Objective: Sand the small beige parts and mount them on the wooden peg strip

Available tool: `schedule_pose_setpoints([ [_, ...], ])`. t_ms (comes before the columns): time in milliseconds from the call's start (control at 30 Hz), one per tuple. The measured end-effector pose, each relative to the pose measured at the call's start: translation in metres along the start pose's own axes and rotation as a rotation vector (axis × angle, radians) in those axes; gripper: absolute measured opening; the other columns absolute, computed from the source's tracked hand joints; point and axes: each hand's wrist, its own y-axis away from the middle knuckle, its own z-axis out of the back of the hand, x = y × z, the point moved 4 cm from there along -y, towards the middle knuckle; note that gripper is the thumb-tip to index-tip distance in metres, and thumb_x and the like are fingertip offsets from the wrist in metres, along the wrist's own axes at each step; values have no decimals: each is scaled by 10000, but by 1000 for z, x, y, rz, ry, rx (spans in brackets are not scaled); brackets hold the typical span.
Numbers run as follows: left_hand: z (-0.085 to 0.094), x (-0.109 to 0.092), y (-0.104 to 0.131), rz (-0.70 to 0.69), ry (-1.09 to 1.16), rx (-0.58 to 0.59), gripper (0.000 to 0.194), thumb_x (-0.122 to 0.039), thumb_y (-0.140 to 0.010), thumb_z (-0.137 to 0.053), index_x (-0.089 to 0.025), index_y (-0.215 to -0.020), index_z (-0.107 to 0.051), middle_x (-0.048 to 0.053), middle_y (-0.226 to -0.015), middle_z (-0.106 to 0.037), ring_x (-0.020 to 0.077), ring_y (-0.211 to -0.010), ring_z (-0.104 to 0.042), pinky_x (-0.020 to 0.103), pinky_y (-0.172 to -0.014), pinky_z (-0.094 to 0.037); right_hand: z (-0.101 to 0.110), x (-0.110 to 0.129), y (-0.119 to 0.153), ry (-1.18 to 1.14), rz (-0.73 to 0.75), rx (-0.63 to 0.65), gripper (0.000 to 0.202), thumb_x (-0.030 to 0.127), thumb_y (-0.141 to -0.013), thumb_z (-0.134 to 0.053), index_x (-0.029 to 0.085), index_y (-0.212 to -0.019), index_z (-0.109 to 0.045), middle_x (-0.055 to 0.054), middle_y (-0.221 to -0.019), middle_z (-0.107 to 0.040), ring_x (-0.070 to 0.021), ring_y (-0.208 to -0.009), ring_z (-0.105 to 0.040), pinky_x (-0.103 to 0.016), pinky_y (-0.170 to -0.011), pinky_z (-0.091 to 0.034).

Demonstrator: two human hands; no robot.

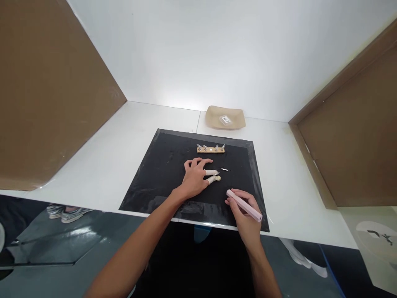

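My left hand (195, 178) rests on the black mat (161, 165), with white covers on its thumb and index finger. Pinched between those two fingertips is a small cream-coloured piece (218, 178), too small to name. In my right hand (246, 211) is a pale pink pen-shaped tool (244, 205), its front end pointing up and left toward the left hand. A short thin silvery bit (225, 169) lies on the mat just beyond the left fingertips. Farther back sits a narrow wooden strip (211, 150) with screws and clear upright bits along it.
A tan cardboard tray (225, 118) holding a small labelled packet (226, 120) stands at the back of the white table (285, 174). Brown panels rise on the left (56, 91) and right (356, 111). Another person's shoes (68, 213) show below at left.
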Motion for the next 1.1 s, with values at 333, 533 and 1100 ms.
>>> schedule_pose_setpoints([
  [333,0,4,-4,-62,60,-15,147,-218,-916,-735,-289,-1012,-819,62,-1409,-654,330,-1281,-494,559,-1020,-316,1,11,3,5,-124,-57,308,395,-846,-827,200,-1072,-750,-104,-1165,-764,-220,-921,-785,-337,-854,-673],
  [533,3,2,-9,-141,213,28,151,-155,-905,-737,-264,-993,-793,48,-1252,-719,266,-1164,-576,492,-977,-311,-5,41,-12,123,128,33,81,238,-895,-766,244,-976,-764,-60,-1137,-739,-192,-929,-769,-340,-883,-667],
  [1100,12,-8,-6,-118,923,131,120,-242,-873,-792,-194,-973,-745,49,-991,-750,141,-806,-695,287,-733,-595,-8,87,-12,456,221,-66,400,475,-999,-651,167,-747,-699,-3,-765,-758,-95,-648,-729,-188,-588,-626],
])
